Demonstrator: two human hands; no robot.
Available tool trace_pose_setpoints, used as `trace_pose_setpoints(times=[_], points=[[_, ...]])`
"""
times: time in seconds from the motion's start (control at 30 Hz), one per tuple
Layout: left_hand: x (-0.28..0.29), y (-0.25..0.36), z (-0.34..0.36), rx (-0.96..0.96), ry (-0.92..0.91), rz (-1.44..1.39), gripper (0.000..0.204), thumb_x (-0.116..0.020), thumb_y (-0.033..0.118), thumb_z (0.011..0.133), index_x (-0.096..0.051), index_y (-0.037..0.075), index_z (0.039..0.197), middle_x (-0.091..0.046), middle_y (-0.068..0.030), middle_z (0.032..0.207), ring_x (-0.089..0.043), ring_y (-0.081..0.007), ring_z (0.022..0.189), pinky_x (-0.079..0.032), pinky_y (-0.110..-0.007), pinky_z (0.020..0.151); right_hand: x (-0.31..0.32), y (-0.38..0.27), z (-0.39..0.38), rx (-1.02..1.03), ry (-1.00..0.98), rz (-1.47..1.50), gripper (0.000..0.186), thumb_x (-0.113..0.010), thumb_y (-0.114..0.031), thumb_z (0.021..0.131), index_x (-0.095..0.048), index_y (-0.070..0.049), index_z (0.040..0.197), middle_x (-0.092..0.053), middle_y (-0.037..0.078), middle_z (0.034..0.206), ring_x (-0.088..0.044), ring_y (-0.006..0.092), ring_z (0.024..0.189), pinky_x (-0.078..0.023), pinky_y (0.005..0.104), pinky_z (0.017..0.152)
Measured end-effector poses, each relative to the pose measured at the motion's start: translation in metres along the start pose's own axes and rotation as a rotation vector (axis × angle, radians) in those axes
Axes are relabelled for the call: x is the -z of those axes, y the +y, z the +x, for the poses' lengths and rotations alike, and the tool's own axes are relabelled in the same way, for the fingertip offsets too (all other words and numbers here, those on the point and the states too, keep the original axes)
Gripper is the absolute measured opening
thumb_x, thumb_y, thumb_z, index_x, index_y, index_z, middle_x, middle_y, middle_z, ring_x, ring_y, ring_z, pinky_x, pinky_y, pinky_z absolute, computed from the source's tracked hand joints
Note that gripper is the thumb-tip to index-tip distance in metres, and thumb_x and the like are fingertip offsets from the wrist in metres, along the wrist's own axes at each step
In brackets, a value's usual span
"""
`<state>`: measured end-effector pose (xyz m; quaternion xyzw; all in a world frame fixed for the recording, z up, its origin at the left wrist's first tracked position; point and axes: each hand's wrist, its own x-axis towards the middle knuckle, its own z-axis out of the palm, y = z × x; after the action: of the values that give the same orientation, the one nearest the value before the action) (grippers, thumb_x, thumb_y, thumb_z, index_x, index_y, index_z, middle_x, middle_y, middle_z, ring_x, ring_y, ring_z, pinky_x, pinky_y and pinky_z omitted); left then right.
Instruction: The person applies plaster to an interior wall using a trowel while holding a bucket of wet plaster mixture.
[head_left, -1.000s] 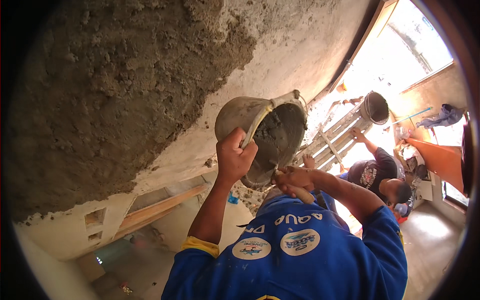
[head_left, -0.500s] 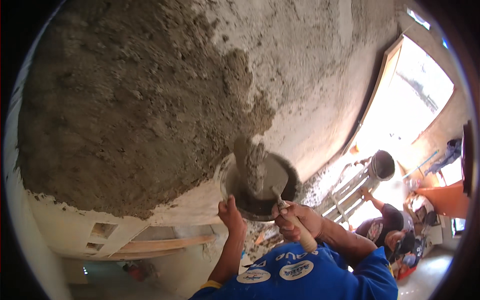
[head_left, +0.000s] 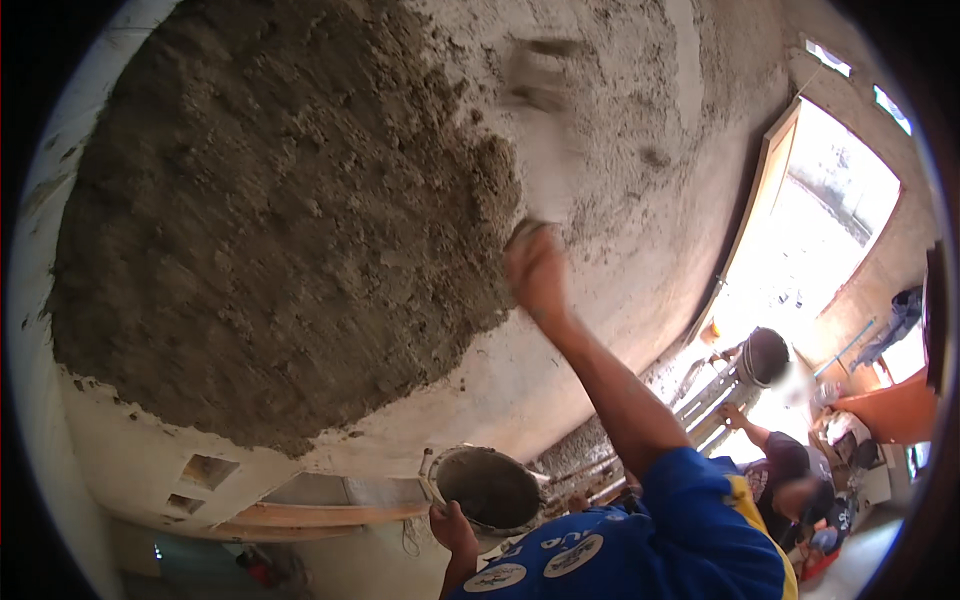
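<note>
A round bucket point(head_left: 528, 482) with grey mortar inside is tilted near my chest. My left hand point(head_left: 455, 528) grips its near left rim, close to the handle. My right hand point(head_left: 537, 268), blurred by motion, is stretched up in front of the wall with its fingers closed round a trowel. The trowel's blade point(head_left: 548, 165) is only a pale smear above the hand. Just beyond it is a dark blurred clump of mortar point(head_left: 540, 75). Wet mortar point(head_left: 290, 220) covers a wide patch of the wall to the left of my right hand.
Bare, spattered wall point(head_left: 620, 240) extends to the right of the wet patch. Lower left are a small wall recess point(head_left: 207, 471) and wooden boards point(head_left: 330, 514). At right a person point(head_left: 790, 480) reaches toward another bucket point(head_left: 765, 357) beside a bright doorway point(head_left: 835, 210).
My right hand has swung the trowel up from the bucket to the wall, and the mortar has left its blade. My left hand and the bucket sit lower in view.
</note>
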<state>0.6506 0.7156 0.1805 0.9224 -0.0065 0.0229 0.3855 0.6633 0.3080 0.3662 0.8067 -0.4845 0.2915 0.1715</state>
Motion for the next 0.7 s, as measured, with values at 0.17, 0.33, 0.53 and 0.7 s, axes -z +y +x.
trace_pose_setpoints(times=[0.17, 0.33, 0.53, 0.7], points=[[0.028, -0.056, 0.01, -0.262, 0.194, -0.032, 0.027, -0.058, 0.017, 0.073, -0.048, -0.006, 0.082, -0.05, -0.0176, 0.069, -0.046, -0.0317, 0.061, -0.04, -0.044, 0.06, 0.071, -0.01, -0.234, 0.315, -0.461, 1.26, 0.032, -0.059, -0.03, 0.085, -0.059, -0.006, 0.107, -0.061, 0.023, 0.102, -0.062, 0.0378, 0.091, -0.05, 0.0488, 0.074], [0.008, 0.025, 0.01, -0.254, -0.208, -0.009, 0.031, -0.061, 0.021, 0.077, -0.039, -0.001, 0.074, -0.039, -0.0114, 0.065, -0.039, -0.0192, 0.062, -0.036, -0.04, 0.057, -0.005, 0.085, -0.308, 0.568, -1.335, 0.909, 0.031, -0.058, -0.029, 0.086, -0.061, -0.003, 0.102, -0.065, 0.018, 0.086, -0.064, 0.0354, 0.09, -0.05, 0.0466, 0.076], [0.003, 0.13, -0.004, -0.582, -0.529, -0.159, 0.029, -0.065, 0.009, 0.077, -0.039, 0.001, 0.068, -0.036, -0.0093, 0.057, -0.036, -0.011, 0.055, -0.035, -0.033, 0.049, -0.048, 0.068, -0.347, 1.167, -1.3, 0.724, 0.033, -0.062, -0.023, 0.077, -0.06, -0.001, 0.102, -0.064, 0.014, 0.088, -0.063, 0.0339, 0.083, -0.05, 0.0431, 0.08], [0.014, 0.185, 0.006, -0.613, -0.672, -0.326, 0.031, -0.064, 0.005, 0.08, -0.036, 0.004, 0.066, -0.032, 0.0007, 0.057, -0.032, -0.0049, 0.057, -0.031, -0.026, 0.048, 0.03, 0.081, -0.281, 0.247, -1.996, 1.383, 0.023, -0.062, -0.022, 0.082, -0.058, -0.004, 0.095, -0.058, 0.005, 0.074, -0.059, 0.0208, 0.063, -0.049, 0.0331, 0.059]])
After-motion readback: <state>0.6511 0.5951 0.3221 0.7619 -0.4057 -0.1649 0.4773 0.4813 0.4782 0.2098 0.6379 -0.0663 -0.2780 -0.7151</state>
